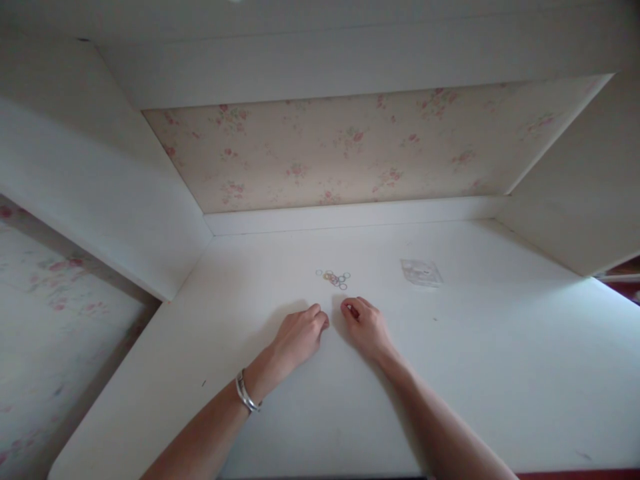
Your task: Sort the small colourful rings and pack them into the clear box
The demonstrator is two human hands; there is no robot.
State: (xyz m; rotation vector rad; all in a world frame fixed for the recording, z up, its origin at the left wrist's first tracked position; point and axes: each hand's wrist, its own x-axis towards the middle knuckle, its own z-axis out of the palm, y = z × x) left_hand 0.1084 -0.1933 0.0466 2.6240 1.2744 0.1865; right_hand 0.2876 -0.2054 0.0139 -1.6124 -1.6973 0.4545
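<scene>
Several small thin rings (336, 279) in different colours lie in a loose cluster on the white desktop (320, 407). Just below the cluster and to its left, my left hand (303, 331) is closed, its fingers curled together. My right hand (367, 325) faces it across a small gap, with thumb and index finger pinched. Anything held in either hand is too small or too hidden to make out. Neither hand touches the clustered rings. A silver bracelet (245, 392) circles my left wrist.
Right of the rings lies a small clear plastic bag (421, 273). White panels (95, 160) enclose the desk left and right, with a low ledge (350, 215) and floral wallpaper (340, 153) at the back. A dark speck (435, 319) and a short dark mark (203, 383) show on the desktop.
</scene>
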